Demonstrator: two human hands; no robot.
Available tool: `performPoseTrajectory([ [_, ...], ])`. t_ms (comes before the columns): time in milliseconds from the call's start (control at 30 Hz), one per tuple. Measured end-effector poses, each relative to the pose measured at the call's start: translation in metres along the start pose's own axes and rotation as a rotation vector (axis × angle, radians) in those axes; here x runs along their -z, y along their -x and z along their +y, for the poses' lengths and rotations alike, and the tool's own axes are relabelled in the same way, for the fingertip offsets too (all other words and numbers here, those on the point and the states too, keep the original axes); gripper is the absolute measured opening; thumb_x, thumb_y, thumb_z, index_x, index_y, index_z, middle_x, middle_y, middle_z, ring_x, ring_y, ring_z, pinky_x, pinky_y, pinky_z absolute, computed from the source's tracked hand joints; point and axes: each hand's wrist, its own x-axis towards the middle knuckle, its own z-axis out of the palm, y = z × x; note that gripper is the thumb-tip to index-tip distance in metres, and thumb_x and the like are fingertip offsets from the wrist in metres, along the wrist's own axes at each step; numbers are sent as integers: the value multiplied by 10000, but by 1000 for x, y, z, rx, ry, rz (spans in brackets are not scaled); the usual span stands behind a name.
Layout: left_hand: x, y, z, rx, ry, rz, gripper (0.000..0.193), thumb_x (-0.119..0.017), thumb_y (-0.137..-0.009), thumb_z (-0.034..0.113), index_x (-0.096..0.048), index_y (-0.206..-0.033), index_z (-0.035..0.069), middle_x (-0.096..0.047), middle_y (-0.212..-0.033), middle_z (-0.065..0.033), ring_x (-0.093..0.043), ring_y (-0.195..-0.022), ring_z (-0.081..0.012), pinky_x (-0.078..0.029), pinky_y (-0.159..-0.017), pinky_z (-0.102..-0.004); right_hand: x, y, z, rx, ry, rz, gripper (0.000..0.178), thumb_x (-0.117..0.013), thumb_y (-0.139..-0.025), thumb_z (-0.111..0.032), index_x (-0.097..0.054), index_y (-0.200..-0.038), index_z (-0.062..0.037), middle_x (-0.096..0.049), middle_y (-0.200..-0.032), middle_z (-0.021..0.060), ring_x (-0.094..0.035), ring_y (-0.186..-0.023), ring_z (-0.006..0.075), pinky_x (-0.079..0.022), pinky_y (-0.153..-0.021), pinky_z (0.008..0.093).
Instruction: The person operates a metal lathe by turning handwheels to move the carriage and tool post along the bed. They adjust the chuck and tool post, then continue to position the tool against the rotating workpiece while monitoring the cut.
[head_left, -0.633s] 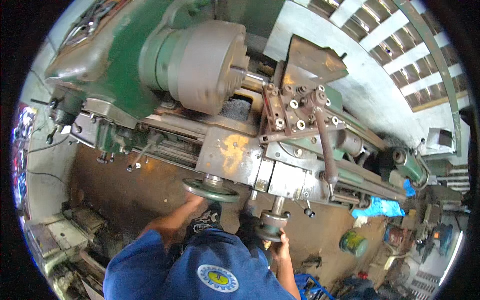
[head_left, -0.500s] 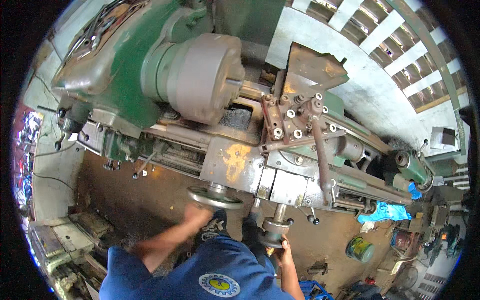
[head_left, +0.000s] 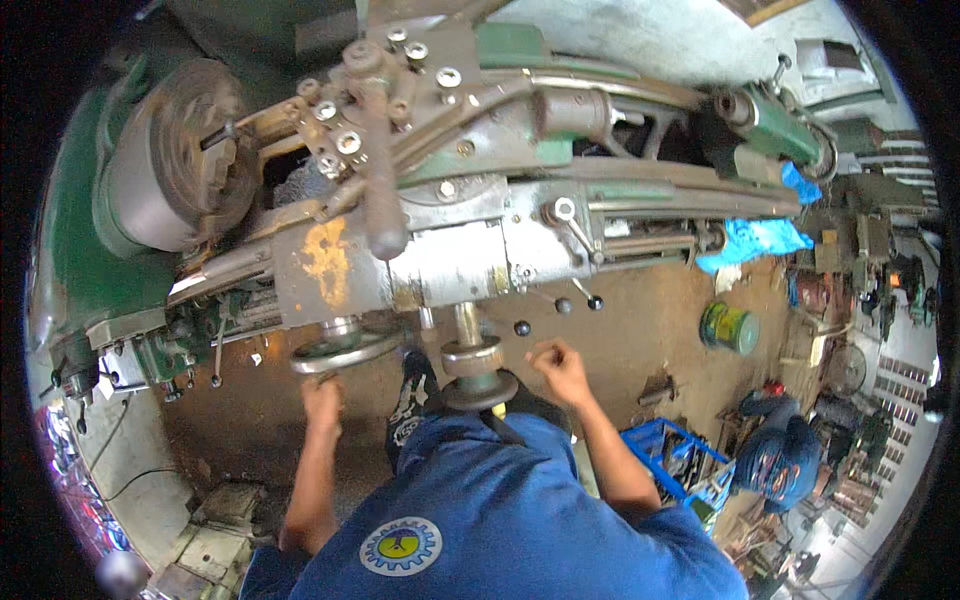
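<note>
A green lathe fills the upper part of the head view. At the lower rim of the large carriage handwheel (head_left: 345, 352), my left hand (head_left: 322, 402) is closed, its fingers partly blurred. To the right is the smaller cross-slide handwheel (head_left: 480, 388) on its shaft, close to my body. My right hand (head_left: 562, 370) is off that wheel, in the air, its fingers curled in and nothing visible in them. It is just below the black-knobbed levers (head_left: 562, 305). Above the carriage rises the tool post (head_left: 365, 85) with its long clamping handle (head_left: 382, 200).
The grey chuck (head_left: 180, 160) is at the left, with a dark rod in its jaws. Along the right end are the tailstock (head_left: 775, 125) and a blue plastic sheet (head_left: 755, 243). A green bucket (head_left: 730, 328) and blue crate (head_left: 680, 455) stand on the floor. Another person (head_left: 780, 455) is at lower right.
My view has swung to the right, so the lathe sits further left. My right hand has let go of the cross-slide handwheel and moved up beside it. My left hand stays at the carriage handwheel.
</note>
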Motion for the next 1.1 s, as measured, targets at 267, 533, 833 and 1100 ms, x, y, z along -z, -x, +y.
performPoseTrajectory([
  [267,-137,-20,-14,2,-285,-110,278,-588,-756,148,-645,-980,-5,-665,-879,-138,-614,-760,-256,-471,-686,-360,53,-83,33,-81,570,501,643,-798,-705,-277,-492,-1220,-45,-589,-1095,220,-585,-1065,356,-484,-893,444],
  [533,-134,-21,-17,-15,-364,-147,557,-673,-760,288,-585,-1235,10,-638,-1188,-176,-564,-1147,-312,-424,-996,-386,77,-209,149,11,582,312,435,-773,-751,-258,-638,-1103,-40,-656,-1083,204,-654,-917,368,-504,-867,428],
  [833,-3,42,-72,190,-146,-555,669,-671,-829,245,-371,-1401,73,-645,-1049,-102,-625,-1024,-228,-498,-878,-356,61,-234,176,-252,443,341,1008,-819,-683,-104,-186,-1467,-125,-434,-1370,215,-473,-1209,460,-453,-990,483],
  [1100,176,66,-17,-296,-242,81,283,-676,-777,214,-681,-996,36,-704,-829,-98,-686,-764,-161,-536,-690,-318,6,-126,208,-136,635,327,876,-792,-750,-219,-278,-1454,-135,-386,-1432,206,-466,-1235,405,-443,-1023,493],
])
